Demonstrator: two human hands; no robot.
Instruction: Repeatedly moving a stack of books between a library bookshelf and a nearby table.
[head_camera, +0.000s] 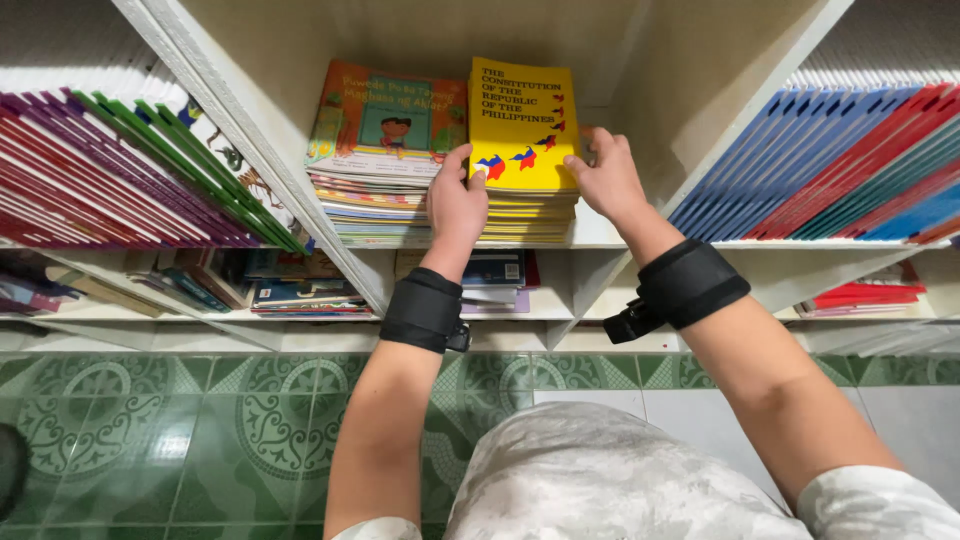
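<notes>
Head view: we are noting left hand (457, 207) and right hand (606, 180) clasping the yellow booklet stack (524, 150); uneven squeezing is risking top copies sliding off.

Two hands: left hand (457, 205), right hand (607, 180), both on yellow booklet stack (524, 150). Two black wrist straps, one per forearm. Two stacks in middle compartment: yellow booklet stack, picture-book stack (383, 150) just left of it. Leaning rows: purple-and-green books (130, 170) far left of yellow stack, blue-and-red books (840, 165) far right. One white shelf unit (640, 235).
</notes>
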